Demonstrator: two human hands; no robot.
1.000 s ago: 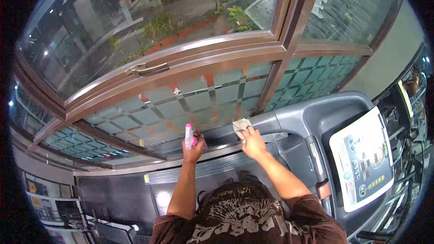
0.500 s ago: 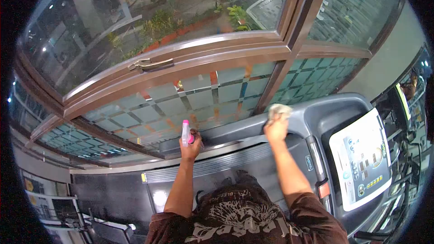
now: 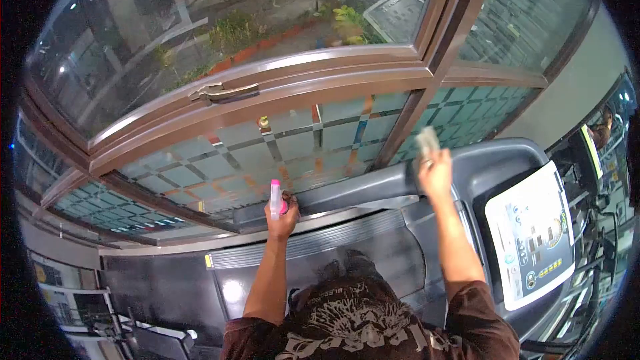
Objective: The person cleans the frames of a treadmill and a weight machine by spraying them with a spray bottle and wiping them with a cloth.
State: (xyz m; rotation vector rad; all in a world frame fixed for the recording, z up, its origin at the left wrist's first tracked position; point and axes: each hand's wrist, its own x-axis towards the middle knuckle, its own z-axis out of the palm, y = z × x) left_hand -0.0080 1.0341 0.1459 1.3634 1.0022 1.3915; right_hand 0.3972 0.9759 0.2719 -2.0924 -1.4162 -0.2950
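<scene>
A spray bottle (image 3: pixel 275 201) with a pink nozzle and a whitish head is gripped in my left hand (image 3: pixel 283 218), close to the treadmill's near-window handrail. My right hand (image 3: pixel 435 172) pinches a pale cloth (image 3: pixel 427 141), slightly smeared by motion. Both cloth and hand overlap the grey handrail (image 3: pixel 393 181) of the treadmill, with the cloth in front of the window's lower right panes. To the right of this hand sits the treadmill console (image 3: pixel 532 240), with a white border and buttons.
Brown window frames (image 3: pixel 320 83) with a metal latch handle (image 3: pixel 227 93) rise in front, over checkered frosted panes (image 3: pixel 287 150). The treadmill belt (image 3: pixel 347 247) lies below me. Another dark machine (image 3: pixel 160 343) stands at lower left, and more equipment lines the right edge.
My right hand has moved right and slightly up along the handrail with the cloth. The left hand with the spray bottle has stayed nearly in place.
</scene>
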